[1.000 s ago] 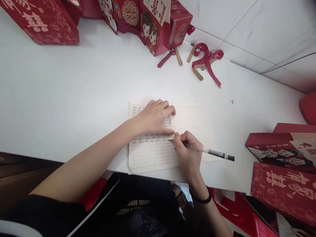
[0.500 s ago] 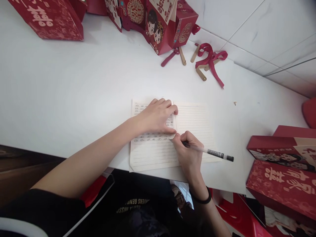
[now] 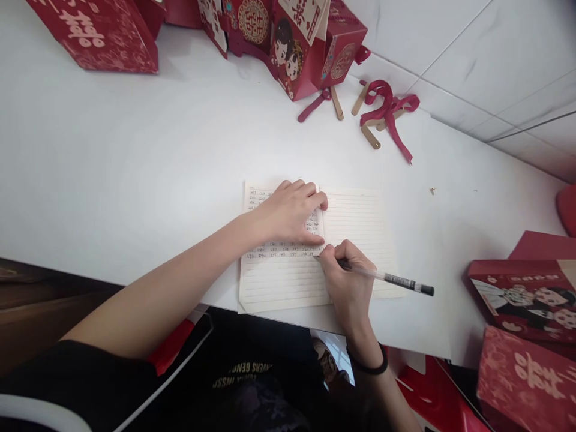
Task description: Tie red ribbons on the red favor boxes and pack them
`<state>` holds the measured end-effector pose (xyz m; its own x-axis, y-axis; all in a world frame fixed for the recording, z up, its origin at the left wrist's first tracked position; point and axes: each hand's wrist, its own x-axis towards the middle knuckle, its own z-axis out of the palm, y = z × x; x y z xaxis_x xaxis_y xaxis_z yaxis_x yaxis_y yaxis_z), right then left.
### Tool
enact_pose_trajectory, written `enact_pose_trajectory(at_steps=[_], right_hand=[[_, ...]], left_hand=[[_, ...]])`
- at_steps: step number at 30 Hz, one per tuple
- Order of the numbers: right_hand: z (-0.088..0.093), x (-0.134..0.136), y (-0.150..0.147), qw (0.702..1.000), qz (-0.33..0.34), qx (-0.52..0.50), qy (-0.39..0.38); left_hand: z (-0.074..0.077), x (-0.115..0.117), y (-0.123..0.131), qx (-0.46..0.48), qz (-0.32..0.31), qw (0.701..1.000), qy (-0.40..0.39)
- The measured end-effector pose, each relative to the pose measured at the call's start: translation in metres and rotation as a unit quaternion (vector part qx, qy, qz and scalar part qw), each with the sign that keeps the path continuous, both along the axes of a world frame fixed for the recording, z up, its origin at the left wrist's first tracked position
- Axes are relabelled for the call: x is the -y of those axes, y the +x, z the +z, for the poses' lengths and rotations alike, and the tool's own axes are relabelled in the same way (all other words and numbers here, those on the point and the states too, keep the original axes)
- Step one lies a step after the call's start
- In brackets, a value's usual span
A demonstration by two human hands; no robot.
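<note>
An open lined notebook [image 3: 288, 285] lies on the white table near its front edge, with rows of handwritten numbers on its left page. My left hand [image 3: 294, 210] rests on that page, fingers spread and bent, thumb pointing toward the centre fold, covering part of the writing. My right hand [image 3: 351, 282] pinches a clear pen with a black cap end [image 3: 407, 284]. The pen's tip is at the end of the lowest written row, close to the fold and just below my left thumb. A black band [image 3: 371, 363] circles my right wrist.
Red decorated gift boxes stand at the back, including one box [image 3: 299, 54] with cartoon figures. Dark red ribbon [image 3: 391, 114] and tan strips lie near the tiled wall. A small metal piece [image 3: 432, 191] sits right of the notebook. More red boxes [image 3: 526, 300] crowd the right edge.
My pen has moved slightly right along the lowest row, where the writing reaches a little further. The red boxes at the right have shifted apart, the lower one rightward and down. The view moved slightly.
</note>
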<state>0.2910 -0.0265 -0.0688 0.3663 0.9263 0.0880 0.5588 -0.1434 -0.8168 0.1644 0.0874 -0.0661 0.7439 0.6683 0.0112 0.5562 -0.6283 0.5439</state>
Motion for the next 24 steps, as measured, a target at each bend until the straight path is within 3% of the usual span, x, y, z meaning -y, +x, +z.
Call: enact_pose_trajectory(at_steps=[9, 12, 15, 18, 20, 22, 24], right_hand=[[0.001, 0.001, 0.0, 1.0, -0.017, -0.024, -0.01], [0.003, 0.004, 0.005, 0.99, -0.051, -0.134, -0.003], [0.005, 0.008, 0.01, 0.95, -0.085, -0.297, 0.037], [0.006, 0.01, 0.011, 0.926, -0.111, -0.352, 0.082], [0.004, 0.011, 0.009, 0.94, -0.116, -0.314, 0.064], [-0.002, 0.01, 0.004, 0.963, -0.104, -0.245, 0.033], [-0.01, 0.008, -0.003, 0.982, -0.089, -0.161, 0.034]], left_hand=[[0.001, 0.0, 0.002, -0.002, 0.005, 1.0, -0.009], [0.002, 0.001, 0.002, 0.017, 0.01, 0.999, -0.025], [0.004, -0.002, -0.002, 0.092, 0.047, 0.992, -0.078], [0.002, -0.015, -0.013, 0.229, 0.169, 0.954, -0.094], [-0.003, -0.03, -0.026, 0.298, 0.302, 0.905, -0.033], [-0.009, -0.048, -0.043, 0.323, 0.444, 0.835, 0.026], [-0.014, -0.068, -0.062, 0.321, 0.515, 0.791, 0.082]])
